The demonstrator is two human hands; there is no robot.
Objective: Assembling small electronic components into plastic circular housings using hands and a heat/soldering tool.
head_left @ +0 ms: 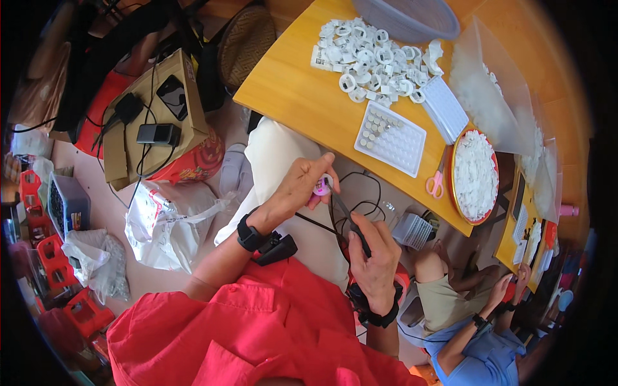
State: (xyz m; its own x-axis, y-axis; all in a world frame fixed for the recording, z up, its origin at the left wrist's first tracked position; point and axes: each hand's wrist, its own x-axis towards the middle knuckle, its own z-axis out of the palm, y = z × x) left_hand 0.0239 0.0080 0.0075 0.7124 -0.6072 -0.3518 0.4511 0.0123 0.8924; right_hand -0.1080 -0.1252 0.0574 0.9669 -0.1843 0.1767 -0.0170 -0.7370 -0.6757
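Observation:
My left hand [301, 184] pinches a small round white piece [322, 185] with a purple-pink patch on its face. My right hand [374, 252] grips a slim dark hand tool [351, 220]; its narrow end reaches the round piece. Whether the tip touches the piece or sits just in front of it is too small to tell. Both hands are held above my lap, just off the near edge of the yellow table [290, 77]. On the table close by lies a white compartment tray [404, 153] partly filled with small round silvery discs.
A heap of white ring-shaped parts [373, 61], a second white tray [445, 108], pink-handled scissors [435, 185] and a red-rimmed bowl of white pieces [475, 174] share the table. Leftward stands a cardboard box [119, 154] with phones and cables. A co-worker [476, 347] sits at right.

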